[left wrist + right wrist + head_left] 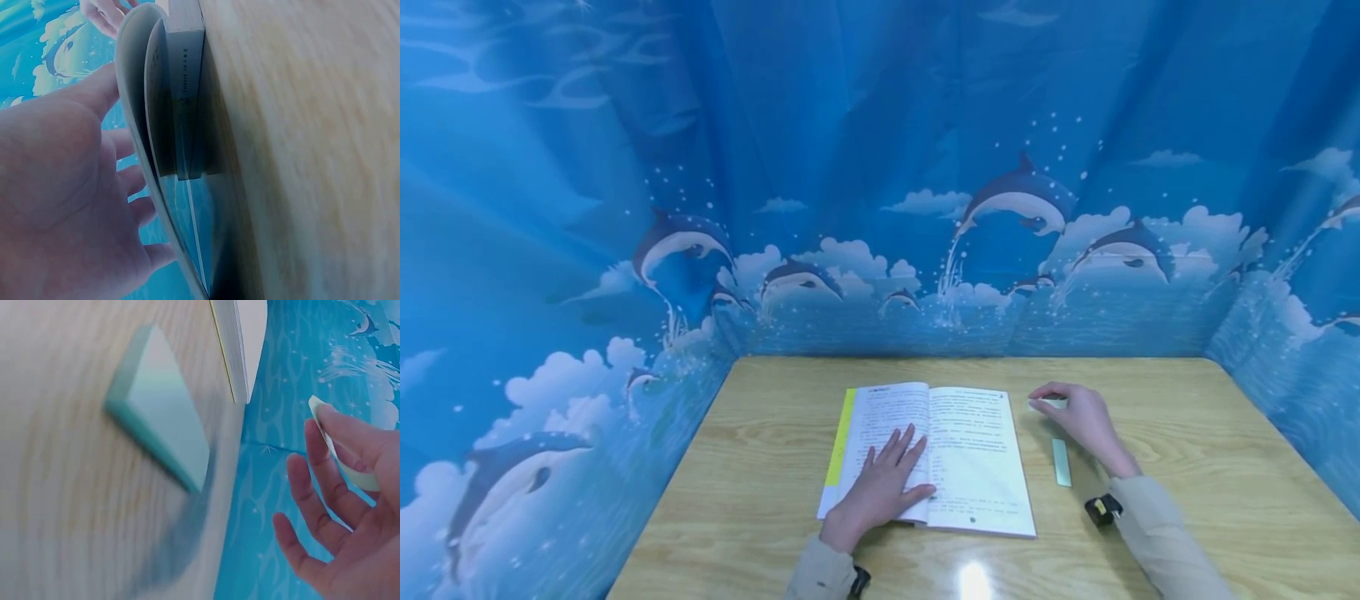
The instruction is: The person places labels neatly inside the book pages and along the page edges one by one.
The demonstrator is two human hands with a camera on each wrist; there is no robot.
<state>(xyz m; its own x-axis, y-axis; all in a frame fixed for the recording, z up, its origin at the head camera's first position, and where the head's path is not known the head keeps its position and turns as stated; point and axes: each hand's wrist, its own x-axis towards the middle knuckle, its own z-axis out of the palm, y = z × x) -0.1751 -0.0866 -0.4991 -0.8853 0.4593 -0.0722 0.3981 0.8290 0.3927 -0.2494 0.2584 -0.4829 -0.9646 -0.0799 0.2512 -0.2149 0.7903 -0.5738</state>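
An open book (pixel 976 458) with printed pages lies on the table. My left hand (pixel 883 487) rests on its left page with the fingers straight and spread. In the left wrist view, the page side under the left hand (pixel 59 194) curves up from the table. To the right of the book, my right hand (pixel 1084 421) is raised, pinching a thin pale green strip (pixel 364 480) between thumb and index finger. The other fingers are loosely bent. A small flat mint-green block (pixel 1062 463) lies on the table below that hand; in the right wrist view it looks thick-edged.
The wooden table (pixel 737 467) runs back to a blue curtain (pixel 865 167) printed with dolphins, which also hangs along both sides. A yellow strip (pixel 841 437) shows along the book's left edge. Light glares off the table's front.
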